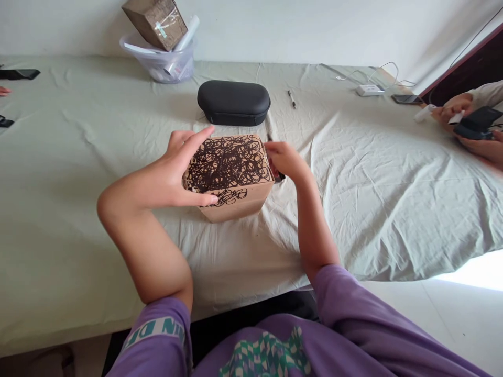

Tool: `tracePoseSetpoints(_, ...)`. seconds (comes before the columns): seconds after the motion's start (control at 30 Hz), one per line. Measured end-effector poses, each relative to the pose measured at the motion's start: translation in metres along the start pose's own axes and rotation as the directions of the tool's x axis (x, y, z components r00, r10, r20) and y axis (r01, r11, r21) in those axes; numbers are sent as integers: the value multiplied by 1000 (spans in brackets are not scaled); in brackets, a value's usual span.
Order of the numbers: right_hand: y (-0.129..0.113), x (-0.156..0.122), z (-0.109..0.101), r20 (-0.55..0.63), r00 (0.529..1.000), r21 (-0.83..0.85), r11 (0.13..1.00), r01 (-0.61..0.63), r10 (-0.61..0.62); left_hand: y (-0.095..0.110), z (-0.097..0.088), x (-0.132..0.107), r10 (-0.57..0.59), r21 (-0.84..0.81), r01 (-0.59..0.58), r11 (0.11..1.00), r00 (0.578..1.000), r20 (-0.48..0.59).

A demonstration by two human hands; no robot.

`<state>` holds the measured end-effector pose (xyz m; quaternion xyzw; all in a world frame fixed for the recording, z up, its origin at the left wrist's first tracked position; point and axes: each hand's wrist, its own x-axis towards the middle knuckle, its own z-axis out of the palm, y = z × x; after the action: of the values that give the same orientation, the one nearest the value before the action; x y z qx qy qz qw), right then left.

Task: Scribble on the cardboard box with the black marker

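The left hand is spread wide over the left end of the box, with the thumb pressed flat on the front face and the fingers laid across the far top edge, so it clasps that end. The box sits on the cloth near the table's front edge, straight ahead of the person, and its top is covered in black scribbles. The right hand is curled loosely against the right end of the box, fingertips touching it. A dark bit shows just under those fingers, but I cannot tell what it is or whether the hand grips it. The right face of the box is hidden behind that hand. At the far left a phone lies on the cloth, cut off by the frame edge. Further back stands a clear bin with a tilted carton sticking out of it. A black case lies just behind the box, and a pen is to its right. Toward the right are a power strip and a second phone. At the right edge another person's hands hold a dark device, partly blurred.
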<state>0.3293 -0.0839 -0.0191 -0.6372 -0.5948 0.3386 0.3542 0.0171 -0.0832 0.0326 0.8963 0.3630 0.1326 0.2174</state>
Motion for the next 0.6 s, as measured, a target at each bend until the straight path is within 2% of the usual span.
tracePoseSetpoints(0.07, -5, -3, -15, -48, 995, 299, 950, 96, -85, 3, 1, 0, -6, 0, 6, 1000, 1000, -9)
tracePoseSetpoints(0.17, -21, -16, -27, -113, 950, 621, 726, 297, -292, 10, 5, 0, 2, 12, -2, 1000, 999, -50)
tracePoseSetpoints(0.23, -35, -27, -27, -288, 886, 672, 582, 458, -364, 16, 8, 1, 17, 12, -16, 1000, 996, -85)
tracePoseSetpoints(0.27, -42, -33, -24, -384, 854, 647, 557, 520, -351, 19, 10, 2, 24, 8, -23, 1000, 995, -99)
tracePoseSetpoints(0.33, -56, -45, -17, -484, 822, 582, 592, 558, -299, 24, 14, 5, 46, 0, -47, 999, 991, -126)
tracePoseSetpoints(0.43, -68, -58, -6, -429, 844, 516, 679, 522, -323, 29, 20, 9, 95, -2, -97, 995, 985, -144)
tracePoseSetpoints(0.6, -67, -62, -3, -349, 833, 468, 690, 553, -430, 33, 23, 8, 61, -6, -62, 998, 993, -102)
